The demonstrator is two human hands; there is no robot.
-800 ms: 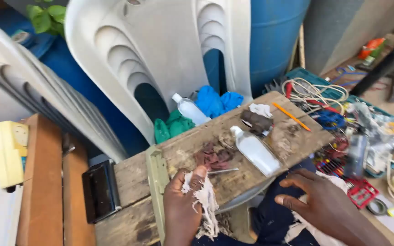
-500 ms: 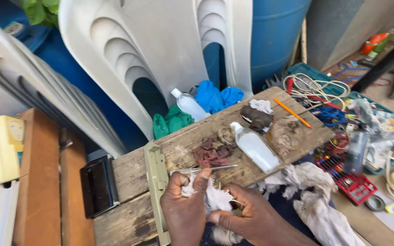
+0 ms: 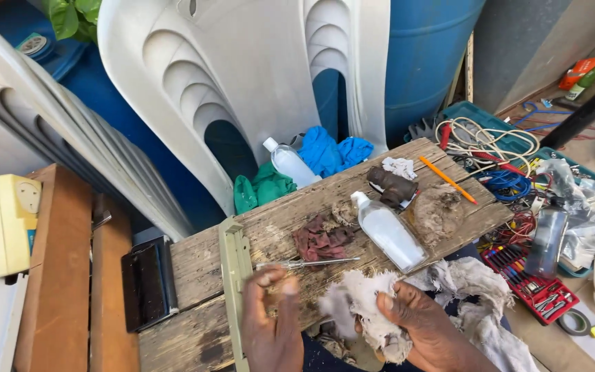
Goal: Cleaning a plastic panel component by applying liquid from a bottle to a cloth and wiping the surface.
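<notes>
While the right hand [image 3: 425,320] clamps a dirty white rag [image 3: 366,306] in a closed grip at the near edge of the wooden surface [image 3: 270,234], the left hand [image 3: 273,324] sits just beside it w/ fingers curled in, holding nothing visible. A thin screwdriver [image 3: 308,262] lies just beyond the left hand. Behind it: a reddish rag [image 3: 321,238], and to the right a clear plastic bottle [image 3: 388,233] on its side. Further right, an orange pencil [image 3: 447,180]. White plastic chairs [image 3: 242,83] lean behind.
</notes>
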